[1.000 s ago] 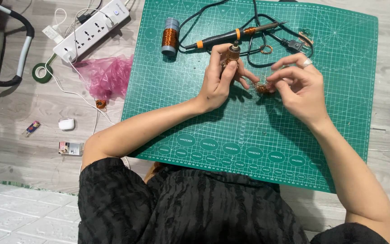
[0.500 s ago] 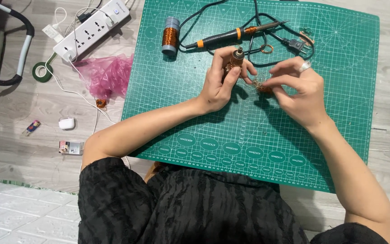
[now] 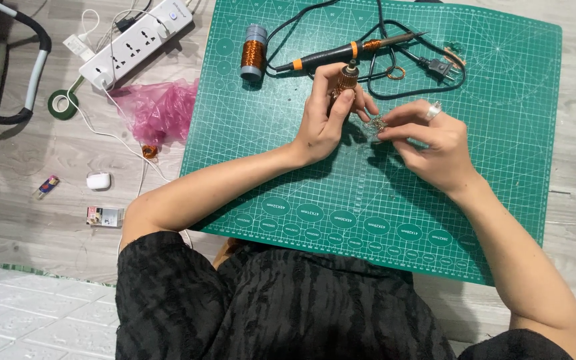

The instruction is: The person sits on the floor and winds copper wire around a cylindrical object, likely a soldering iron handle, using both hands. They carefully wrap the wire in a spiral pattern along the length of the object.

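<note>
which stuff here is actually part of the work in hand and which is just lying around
In use: small copper-wound part in the left hand; thin wire tangle pinched by the right hand; cutting mat.

Lying about: soldering iron, copper wire spool, power strip, pink bag, tape roll.

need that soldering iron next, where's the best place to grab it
Grip the soldering iron by its black handle, left of the orange collar, reaching in from the near side. The metal tip points right, and its cord loops behind, beyond the left hand.
</note>
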